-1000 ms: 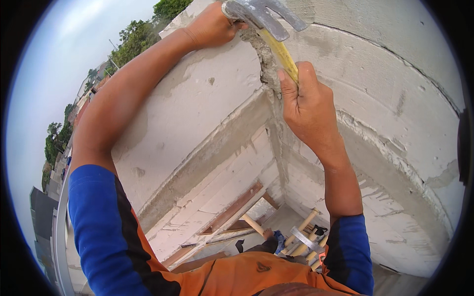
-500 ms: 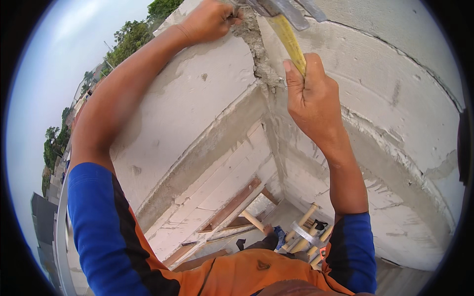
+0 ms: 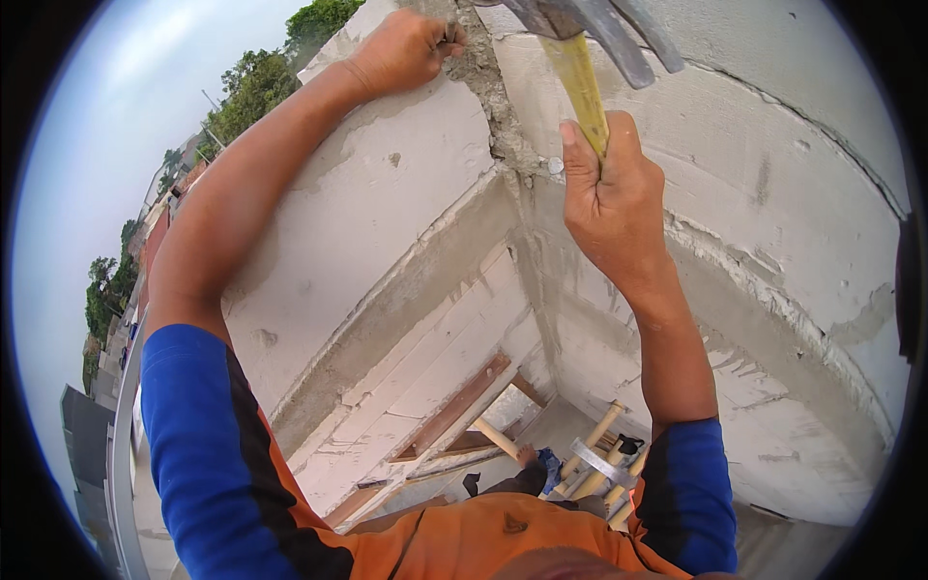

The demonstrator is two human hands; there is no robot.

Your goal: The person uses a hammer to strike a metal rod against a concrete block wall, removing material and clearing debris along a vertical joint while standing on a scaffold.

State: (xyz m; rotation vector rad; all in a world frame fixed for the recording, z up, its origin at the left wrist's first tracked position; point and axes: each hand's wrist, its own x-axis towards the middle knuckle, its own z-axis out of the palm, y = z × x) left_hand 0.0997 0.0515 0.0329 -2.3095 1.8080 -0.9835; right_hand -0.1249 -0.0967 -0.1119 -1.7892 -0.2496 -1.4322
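My right hand [image 3: 616, 198] is wrapped round the yellow handle of a claw hammer [image 3: 580, 89]. The hammer's grey metal head and split claw reach up to the top edge of the view. Just left of it, my left hand [image 3: 408, 53] is closed with its fingertips pinched together. Whatever sits in that pinch is too small to make out. The left fingers are right beside the rough mortar joint [image 3: 478, 77] where two pale block walls meet. A small whitish round spot [image 3: 555, 165] shows on the corner below the hammer.
The left block wall [image 3: 387, 193] and right block wall [image 3: 773, 164] form a corner with grey concrete bands. Far below are bamboo poles [image 3: 599, 464], a wooden frame [image 3: 454, 406] and part of another person [image 3: 527, 474]. Trees [image 3: 249, 87] and roofs lie beyond the left wall.
The hammer head has shifted right, away from my left hand, and my right hand has dropped slightly. My left hand stays pinched by the joint, a little lower and further left in view.
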